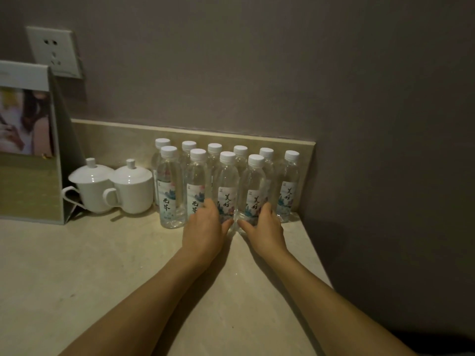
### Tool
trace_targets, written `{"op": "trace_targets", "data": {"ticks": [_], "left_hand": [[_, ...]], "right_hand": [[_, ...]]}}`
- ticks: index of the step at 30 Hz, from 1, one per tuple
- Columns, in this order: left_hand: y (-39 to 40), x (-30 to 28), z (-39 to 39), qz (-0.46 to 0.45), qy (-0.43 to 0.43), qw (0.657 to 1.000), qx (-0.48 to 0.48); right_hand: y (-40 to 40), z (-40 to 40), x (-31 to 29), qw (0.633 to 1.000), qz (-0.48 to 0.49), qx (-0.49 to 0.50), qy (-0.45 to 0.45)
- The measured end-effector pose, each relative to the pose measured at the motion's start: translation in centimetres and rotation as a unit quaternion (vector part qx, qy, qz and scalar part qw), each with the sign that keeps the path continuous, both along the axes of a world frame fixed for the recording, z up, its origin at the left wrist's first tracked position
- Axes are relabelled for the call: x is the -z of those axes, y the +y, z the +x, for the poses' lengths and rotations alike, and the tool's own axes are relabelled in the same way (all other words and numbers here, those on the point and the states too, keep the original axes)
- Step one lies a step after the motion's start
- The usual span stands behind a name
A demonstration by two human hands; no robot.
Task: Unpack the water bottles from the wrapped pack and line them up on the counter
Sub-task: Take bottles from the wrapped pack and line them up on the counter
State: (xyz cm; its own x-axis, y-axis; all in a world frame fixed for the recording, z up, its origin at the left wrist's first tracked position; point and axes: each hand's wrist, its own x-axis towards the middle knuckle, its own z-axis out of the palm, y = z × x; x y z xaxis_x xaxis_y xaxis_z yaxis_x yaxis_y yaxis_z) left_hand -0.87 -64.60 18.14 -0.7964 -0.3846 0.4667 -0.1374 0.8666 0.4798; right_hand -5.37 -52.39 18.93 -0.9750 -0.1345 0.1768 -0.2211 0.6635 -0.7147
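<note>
10 upright bottles (227, 186) are being lined against the far wall; the left hand (204, 227) and right hand (264, 227) are being cupped, unclenched, around the 2 nearest.

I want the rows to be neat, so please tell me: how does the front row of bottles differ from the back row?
The front row has four bottles; the back row has six. The front row stands nearer the counter edge, and both hands touch it; the back row stands against the backsplash, untouched. Front labels show fully; back labels are mostly hidden, except on the rightmost bottle. Both rows are upright, clear, white-capped.
</note>
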Motion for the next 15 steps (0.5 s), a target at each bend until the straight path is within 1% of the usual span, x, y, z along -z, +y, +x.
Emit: {"op": "trace_targets", "data": {"ticks": [2, 5, 10, 15], "left_hand": [[-0.3, -0.4, -0.4, -0.045, -0.029, 0.999, 0.002], [-0.5, -1.0, -0.8, -0.085, -0.07, 0.994, -0.005], [-0.7, -1.1, -1.4, -0.089, -0.098, 0.991, -0.009], [-1.0, -0.7, -1.7, -0.07, -0.09, 0.993, 0.008]], "right_hand": [[0.0, -0.2, 0.0, 1.0, 0.007, 0.002, 0.008], [-0.1, -0.4, 0.1, 1.0, 0.018, 0.007, 0.02], [-0.1, -0.4, 0.4, 0.999, 0.019, 0.01, 0.033], [-0.2, -0.4, 0.8, 0.998, 0.025, 0.021, 0.056]]}}
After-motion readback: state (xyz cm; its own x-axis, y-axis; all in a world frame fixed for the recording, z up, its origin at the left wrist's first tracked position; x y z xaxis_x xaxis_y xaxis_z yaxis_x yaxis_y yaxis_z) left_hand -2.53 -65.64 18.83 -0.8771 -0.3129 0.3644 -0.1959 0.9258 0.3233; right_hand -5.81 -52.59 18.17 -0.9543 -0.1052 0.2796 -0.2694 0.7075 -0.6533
